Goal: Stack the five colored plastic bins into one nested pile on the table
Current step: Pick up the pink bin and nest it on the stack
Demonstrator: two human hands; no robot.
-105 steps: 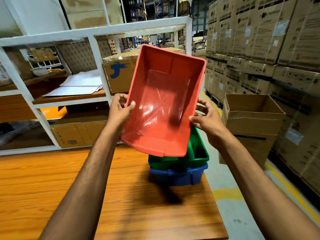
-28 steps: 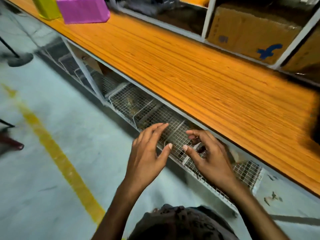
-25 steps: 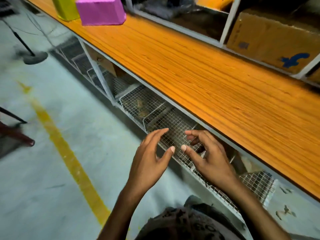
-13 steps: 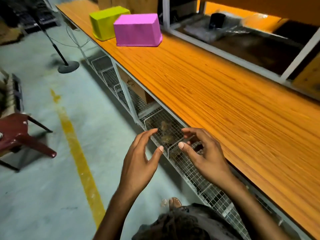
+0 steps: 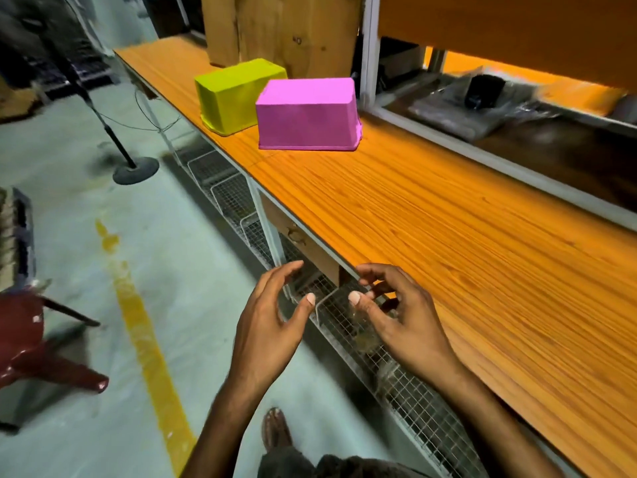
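Two plastic bins stand upside down on the long orange wood-grain table (image 5: 431, 219), far end: one magenta rectangular plastic bin (image 5: 308, 115), nearer the camera, and one lime-yellow rectangular plastic bin (image 5: 234, 94), just behind and to its left. They sit close together; whether they touch cannot be told. Brown board panels (image 5: 275, 29) lean upright behind them. White metal shelving (image 5: 370, 50) runs along the table's back edge, with plastic-wrapped items on its shelf.

Left hand (image 5: 272, 326): empty, fingers loosely spread and curled, held in the air off the table's front edge. Right hand (image 5: 400, 315): empty, fingers curled, thumb toward the left hand, over the table's front edge. Well apart from both bins.

Below the tabletop: wire mesh baskets (image 5: 344, 305) in a row. Floor: grey concrete with a yellow painted line (image 5: 144, 339), a dark red plastic chair (image 5: 31, 339) at left, a black round-based stand (image 5: 134, 167) farther off.
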